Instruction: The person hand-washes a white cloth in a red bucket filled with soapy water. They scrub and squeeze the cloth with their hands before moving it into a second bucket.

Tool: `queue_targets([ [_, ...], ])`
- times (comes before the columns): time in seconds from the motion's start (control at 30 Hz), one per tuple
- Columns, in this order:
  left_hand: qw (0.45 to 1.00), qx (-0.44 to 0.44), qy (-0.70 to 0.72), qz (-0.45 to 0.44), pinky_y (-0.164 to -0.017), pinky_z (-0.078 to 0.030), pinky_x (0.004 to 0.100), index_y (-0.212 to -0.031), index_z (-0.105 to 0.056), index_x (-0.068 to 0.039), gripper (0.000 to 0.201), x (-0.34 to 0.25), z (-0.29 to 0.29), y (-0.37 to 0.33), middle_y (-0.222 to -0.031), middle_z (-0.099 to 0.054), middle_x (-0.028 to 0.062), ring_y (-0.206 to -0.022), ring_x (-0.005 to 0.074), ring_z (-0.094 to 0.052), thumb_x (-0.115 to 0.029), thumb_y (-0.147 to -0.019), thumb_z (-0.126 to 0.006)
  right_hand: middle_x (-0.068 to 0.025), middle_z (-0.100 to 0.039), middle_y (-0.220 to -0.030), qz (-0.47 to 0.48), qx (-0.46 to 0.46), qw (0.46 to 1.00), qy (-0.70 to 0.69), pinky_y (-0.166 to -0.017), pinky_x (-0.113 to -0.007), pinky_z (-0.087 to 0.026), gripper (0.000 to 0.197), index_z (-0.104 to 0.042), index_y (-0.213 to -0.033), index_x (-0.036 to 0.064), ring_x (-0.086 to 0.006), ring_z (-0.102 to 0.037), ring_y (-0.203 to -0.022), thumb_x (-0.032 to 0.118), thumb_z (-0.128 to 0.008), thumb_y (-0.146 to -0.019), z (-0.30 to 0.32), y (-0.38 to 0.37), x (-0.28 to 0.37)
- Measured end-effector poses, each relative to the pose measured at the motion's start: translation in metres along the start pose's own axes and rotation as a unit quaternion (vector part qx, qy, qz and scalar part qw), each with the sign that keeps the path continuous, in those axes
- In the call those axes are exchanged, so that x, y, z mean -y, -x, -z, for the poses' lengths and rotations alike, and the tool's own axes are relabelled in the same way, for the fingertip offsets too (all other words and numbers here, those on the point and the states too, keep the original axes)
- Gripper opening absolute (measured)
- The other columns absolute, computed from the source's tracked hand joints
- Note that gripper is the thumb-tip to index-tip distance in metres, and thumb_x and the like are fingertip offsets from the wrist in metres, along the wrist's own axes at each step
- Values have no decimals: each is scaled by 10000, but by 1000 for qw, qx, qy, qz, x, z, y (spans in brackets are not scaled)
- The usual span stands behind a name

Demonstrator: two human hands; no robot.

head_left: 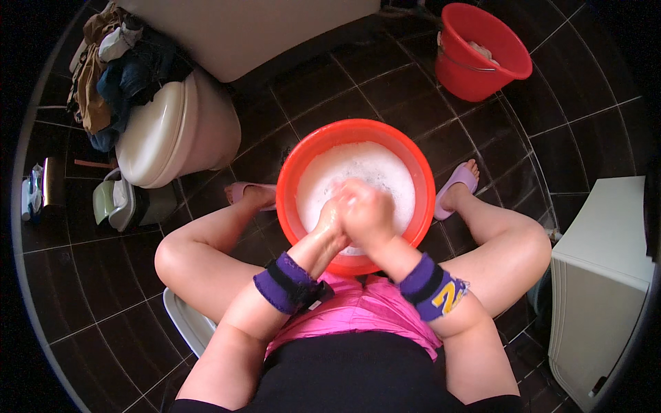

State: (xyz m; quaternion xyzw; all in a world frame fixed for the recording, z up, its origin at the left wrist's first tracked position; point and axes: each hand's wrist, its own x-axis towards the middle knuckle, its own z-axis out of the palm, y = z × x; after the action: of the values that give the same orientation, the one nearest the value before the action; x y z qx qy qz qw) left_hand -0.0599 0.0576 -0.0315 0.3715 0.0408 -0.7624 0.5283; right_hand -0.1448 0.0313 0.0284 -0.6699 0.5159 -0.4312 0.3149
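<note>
A round red basin (pixel 288 180) filled with white suds (pixel 372 165) stands on the floor between my feet. My left hand (pixel 331 219) and my right hand (pixel 370 212) are pressed together above the foam, over the near half of the basin. Both are wet and slightly blurred, with their fingers curled in against each other. Anything between them is hidden by the knuckles. Purple bands with black straps wrap both wrists, the left wristband (pixel 292 282) and the right wristband (pixel 432 286).
At the far right stands a red bucket (pixel 468 79) with pale cloth inside. A closed toilet (pixel 162 138) at the left bears a heap of clothes (pixel 120 76). Beside it is a small bin (pixel 124 199). A pale cabinet (pixel 599 275) stands to my right, on dark tiles (pixel 103 275).
</note>
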Motion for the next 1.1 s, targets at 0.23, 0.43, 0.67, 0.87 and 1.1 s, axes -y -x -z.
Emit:
queue_targets([
  [0.23,988,-92,-104,70,-581,-505,326,-913,-581,-115,262,-7,-41,8,-800,-617,43,-682,187,-603,-318,-946,-418,-156,-564,-600,-83,20,995,55,-495,-425,-449,292,-557,-632,86,-356,-576,-562,280,-582,-848,15,-17,-25],
  [0.43,993,82,23,77,-638,-526,340,-1003,-596,-87,274,-13,-24,10,-880,-647,67,-742,187,-629,-286,-948,-415,-128,-592,-620,1,24,999,37,-501,-418,-462,269,-588,-653,107,-343,-584,-559,286,-573,-853,8,-4,-7],
  [0.67,999,3,36,17,-667,-533,381,-972,-594,-95,240,-15,-13,13,-899,-644,68,-798,191,-632,-301,-936,-476,-147,-572,-615,-27,-12,999,34,-501,-397,-434,279,-590,-672,59,-337,-560,-552,282,-637,-832,1,-4,-5],
  [0.87,992,32,-57,106,-837,-511,361,-1174,-559,-59,477,-29,-47,32,-1074,-638,68,-917,215,-639,-445,-955,-384,-10,-546,-620,-213,135,953,-166,-594,-249,-406,412,-614,-746,15,-70,-448,-602,376,-534,-928,18,-29,-68],
  [1.1,895,50,-434,-88,-653,-447,292,-873,-566,-68,479,-72,-23,25,-768,-595,8,-742,147,-564,-535,-900,-461,-24,-604,-758,-238,143,905,-322,-686,-234,-432,411,-623,-849,1,-78,-528,-722,377,-490,-949,30,-24,-34],
])
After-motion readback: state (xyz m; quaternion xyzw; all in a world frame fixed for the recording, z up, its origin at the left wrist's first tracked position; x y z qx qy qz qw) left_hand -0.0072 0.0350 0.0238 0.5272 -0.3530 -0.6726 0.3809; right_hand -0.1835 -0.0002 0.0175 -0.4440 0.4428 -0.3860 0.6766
